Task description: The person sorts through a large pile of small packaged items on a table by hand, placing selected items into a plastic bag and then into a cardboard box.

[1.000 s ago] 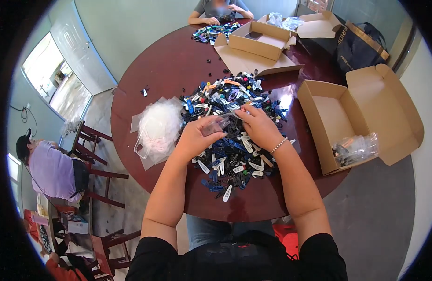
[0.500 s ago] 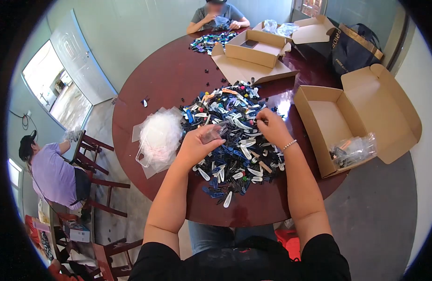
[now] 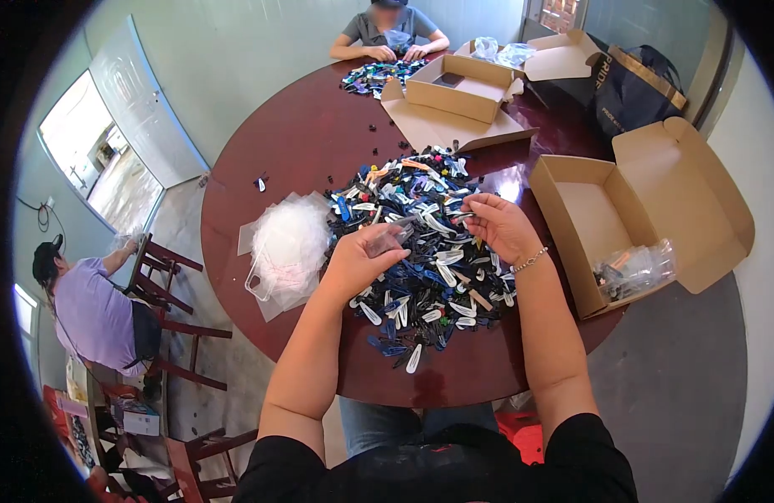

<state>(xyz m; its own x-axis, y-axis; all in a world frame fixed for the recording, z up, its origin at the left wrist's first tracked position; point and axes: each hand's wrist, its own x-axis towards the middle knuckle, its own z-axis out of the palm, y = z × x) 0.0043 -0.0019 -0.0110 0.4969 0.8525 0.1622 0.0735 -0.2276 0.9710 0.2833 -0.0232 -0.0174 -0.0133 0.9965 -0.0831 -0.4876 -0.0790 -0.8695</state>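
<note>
My left hand (image 3: 363, 258) pinches a small clear plastic bag (image 3: 385, 242) between thumb and fingers, over the left part of a heap of hair clips (image 3: 425, 272). The clips are mostly black, navy and white, with a few coloured pieces. My right hand (image 3: 506, 228) is over the right side of the heap, thumb and fingertips brought together. What they hold, if anything, is too small to make out. Left of the heap lies a loose stack of clear plastic bags (image 3: 285, 247).
An open cardboard box (image 3: 559, 235) holding a filled plastic bag (image 3: 634, 270) stands on the right. Another box (image 3: 454, 99) is farther back. Across the round table (image 3: 265, 134), a person (image 3: 391, 33) handles a second clip pile (image 3: 379, 78). Another person (image 3: 98, 306) sits at left.
My right hand has shifted slightly right and turned, its fingers now more extended. My left hand stays nearly still with the bag. The person across has lowered a raised hand to the pile.
</note>
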